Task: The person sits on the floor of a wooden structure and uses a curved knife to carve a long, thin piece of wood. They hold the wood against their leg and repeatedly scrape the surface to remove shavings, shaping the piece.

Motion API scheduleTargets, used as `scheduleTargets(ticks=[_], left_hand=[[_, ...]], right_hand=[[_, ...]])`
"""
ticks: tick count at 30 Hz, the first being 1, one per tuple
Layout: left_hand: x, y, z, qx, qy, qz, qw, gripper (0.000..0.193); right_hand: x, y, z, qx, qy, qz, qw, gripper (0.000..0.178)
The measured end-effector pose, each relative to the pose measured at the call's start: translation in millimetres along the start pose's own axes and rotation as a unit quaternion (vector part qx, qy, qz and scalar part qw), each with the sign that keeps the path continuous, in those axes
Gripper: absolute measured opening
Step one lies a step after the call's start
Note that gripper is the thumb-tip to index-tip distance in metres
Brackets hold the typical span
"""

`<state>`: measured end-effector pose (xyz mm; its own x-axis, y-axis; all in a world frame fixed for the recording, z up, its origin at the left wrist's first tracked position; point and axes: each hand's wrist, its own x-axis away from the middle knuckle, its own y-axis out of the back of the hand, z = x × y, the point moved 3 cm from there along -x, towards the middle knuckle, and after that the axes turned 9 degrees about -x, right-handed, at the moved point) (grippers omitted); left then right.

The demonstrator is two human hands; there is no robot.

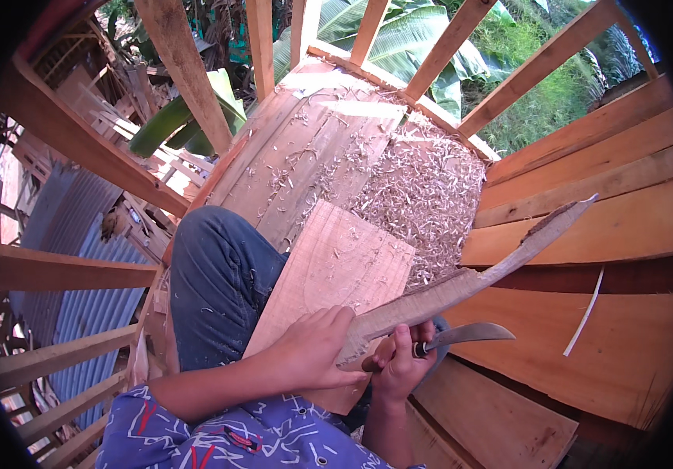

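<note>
My left hand (313, 348) is closed round the near end of a long, rough-edged strip of wood (422, 298). This strip slants up to the right, narrowing to a thin, slightly curved tip. In my right hand (403, 363) is a knife (473, 334); its curved blade points right, just below the strip. Its handle is mostly hidden by my fingers, and I cannot tell whether the blade touches the wood. A wide pale board (340, 262) lies across my lap beneath the strip, with a few shavings on it.
Curled wood shavings (422, 195) are heaped on the plank floor (274, 164) ahead. Wooden posts (188, 70) rail the left and far sides. At right stand stacked planks (586, 227), with a thin pale sliver (584, 311) against them. Corrugated metal sheets (98, 258) lie beyond the left rail.
</note>
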<state>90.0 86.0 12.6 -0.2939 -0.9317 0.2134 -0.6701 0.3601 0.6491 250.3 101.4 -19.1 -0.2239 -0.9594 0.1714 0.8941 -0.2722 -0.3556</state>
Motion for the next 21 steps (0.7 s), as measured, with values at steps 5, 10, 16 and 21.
scheduleTargets(ticks=[5, 10, 16, 21], left_hand=[[-8, -5, -4, 0.093, 0.116, 0.055, 0.987, 0.059], [-7, -24, 11, 0.305, 0.028, -0.068, 0.949, 0.055], [-4, -6, 9, 0.270, 0.051, 0.004, 0.961, 0.054], [5, -4, 1, 0.217, 0.047, 0.006, 0.975, 0.057]], right_hand=[[0, -7, 10, 0.011, 0.012, 0.028, 0.999, 0.020], [-6, 15, 10, 0.227, -0.015, 0.095, 0.969, 0.016], [1, 9, 8, 0.417, 0.088, 0.211, 0.880, 0.009], [-4, 5, 22, 0.499, 0.133, 0.138, 0.845, 0.028]])
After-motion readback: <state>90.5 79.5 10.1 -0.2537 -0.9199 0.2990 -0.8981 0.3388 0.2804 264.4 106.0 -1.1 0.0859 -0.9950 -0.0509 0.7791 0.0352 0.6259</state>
